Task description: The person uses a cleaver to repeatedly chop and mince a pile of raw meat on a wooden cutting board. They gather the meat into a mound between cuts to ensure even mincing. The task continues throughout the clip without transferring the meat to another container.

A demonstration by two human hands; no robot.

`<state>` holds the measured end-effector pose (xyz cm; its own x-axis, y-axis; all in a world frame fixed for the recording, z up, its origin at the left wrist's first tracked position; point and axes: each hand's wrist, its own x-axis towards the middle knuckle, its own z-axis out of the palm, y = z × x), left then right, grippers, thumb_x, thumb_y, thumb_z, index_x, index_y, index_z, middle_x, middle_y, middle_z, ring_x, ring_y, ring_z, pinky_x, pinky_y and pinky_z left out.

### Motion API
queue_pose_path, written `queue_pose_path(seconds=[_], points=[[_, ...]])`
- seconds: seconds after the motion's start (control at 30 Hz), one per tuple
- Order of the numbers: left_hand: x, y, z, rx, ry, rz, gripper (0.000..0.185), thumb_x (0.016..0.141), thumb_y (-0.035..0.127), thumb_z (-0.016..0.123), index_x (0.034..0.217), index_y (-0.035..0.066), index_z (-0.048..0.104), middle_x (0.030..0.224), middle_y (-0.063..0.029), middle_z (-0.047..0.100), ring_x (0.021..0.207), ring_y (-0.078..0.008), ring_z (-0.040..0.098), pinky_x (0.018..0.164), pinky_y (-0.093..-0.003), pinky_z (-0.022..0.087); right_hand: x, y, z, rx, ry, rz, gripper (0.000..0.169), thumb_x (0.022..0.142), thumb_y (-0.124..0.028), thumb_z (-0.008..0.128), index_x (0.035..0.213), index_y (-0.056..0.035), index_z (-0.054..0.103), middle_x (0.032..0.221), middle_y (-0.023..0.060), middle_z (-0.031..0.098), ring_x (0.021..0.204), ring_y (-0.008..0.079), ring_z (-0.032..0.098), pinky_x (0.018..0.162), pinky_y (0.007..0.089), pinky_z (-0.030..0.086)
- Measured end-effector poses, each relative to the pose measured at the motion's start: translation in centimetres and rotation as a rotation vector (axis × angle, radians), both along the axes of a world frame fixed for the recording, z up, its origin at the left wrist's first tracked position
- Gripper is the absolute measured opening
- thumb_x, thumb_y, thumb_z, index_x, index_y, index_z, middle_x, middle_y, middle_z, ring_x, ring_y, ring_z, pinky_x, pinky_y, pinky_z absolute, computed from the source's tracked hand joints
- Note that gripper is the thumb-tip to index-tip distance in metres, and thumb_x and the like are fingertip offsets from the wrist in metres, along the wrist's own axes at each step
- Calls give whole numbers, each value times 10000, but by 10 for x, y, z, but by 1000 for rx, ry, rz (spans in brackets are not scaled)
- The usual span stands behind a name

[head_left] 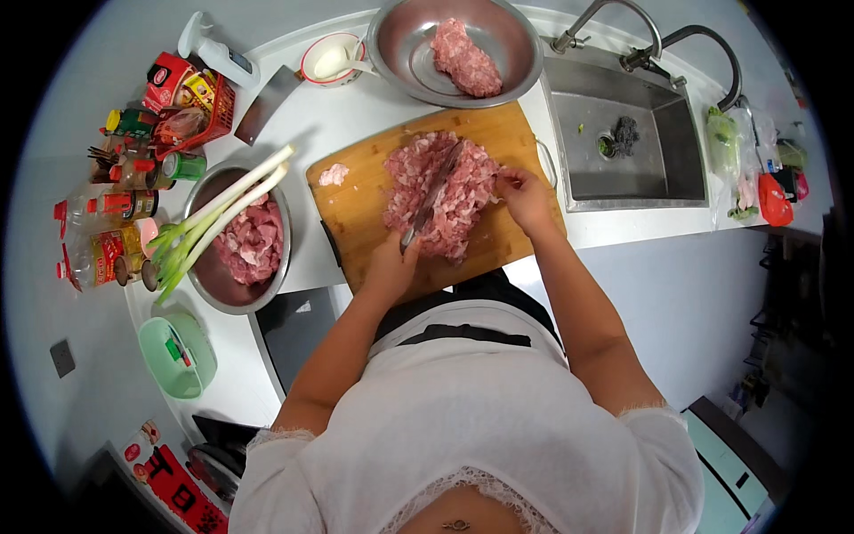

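A pile of coarsely chopped raw meat [467,200] spreads over the wooden cutting board [360,193] in front of me. My left hand [392,263] grips the handle of a kitchen knife [437,183], whose blade stands nearly edge-on and reaches across the pile. At the pile's right edge, the bent fingertips of my right hand [526,197] touch the meat; whether they pinch a piece is too small to tell. A small pale lump of meat or fat [333,175] lies apart near the board's left side.
Behind the board stands a steel basin [407,73] holding minced meat [467,60]. Scallions [227,207] lie across a bowl [287,247] of meat chunks [250,240] at left. A cleaver [267,107] rests near a small bowl [357,48]. The sink [640,180] is right.
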<state>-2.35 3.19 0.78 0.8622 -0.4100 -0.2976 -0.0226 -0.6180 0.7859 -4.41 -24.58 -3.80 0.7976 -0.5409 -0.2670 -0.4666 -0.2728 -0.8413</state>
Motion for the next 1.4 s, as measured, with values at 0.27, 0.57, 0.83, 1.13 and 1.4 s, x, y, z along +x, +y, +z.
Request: queue_pose_path(seconds=[0.27,0.57,0.83,1.13,1.4], points=[[-8,9,4,12,4,15,323,919,292,577,1013,-18,572,822,-268,628,783,-436,622,680,-469,469,24,-4,-13,-386,-84,127,396,783,-258,677,1088,-6,656,1019,208,648,982,352,600,873,420,480],[-6,12,0,-15,-45,55,317,919,279,584,1012,-24,576,767,-252,620,723,-417,621,640,-456,468,33,10,3,-366,100,231,549,702,-332,752,1126,-9,622,999,222,641,997,370,597,884,419,479],[-6,8,19,-19,-29,31,330,915,298,588,999,-21,581,773,-256,622,738,-417,628,649,-455,474,31,10,12,-142,152,245,583,650,-329,790,1077,14,590,1005,213,643,946,375,616,843,413,493],[-5,5,21,17,-33,29,325,914,304,586,986,-13,573,773,-269,619,764,-449,616,655,-481,466,26,27,33,-124,150,235,548,617,-247,800,1060,1,595,1004,201,651,964,355,627,826,395,503],[-5,3,32,-121,-60,18,314,915,290,586,950,-20,559,770,-259,616,727,-442,606,643,-468,464,6,23,-7,374,-2,32,338,707,-67,712,1019,-19,591,889,106,653,789,253,654,683,328,529]])
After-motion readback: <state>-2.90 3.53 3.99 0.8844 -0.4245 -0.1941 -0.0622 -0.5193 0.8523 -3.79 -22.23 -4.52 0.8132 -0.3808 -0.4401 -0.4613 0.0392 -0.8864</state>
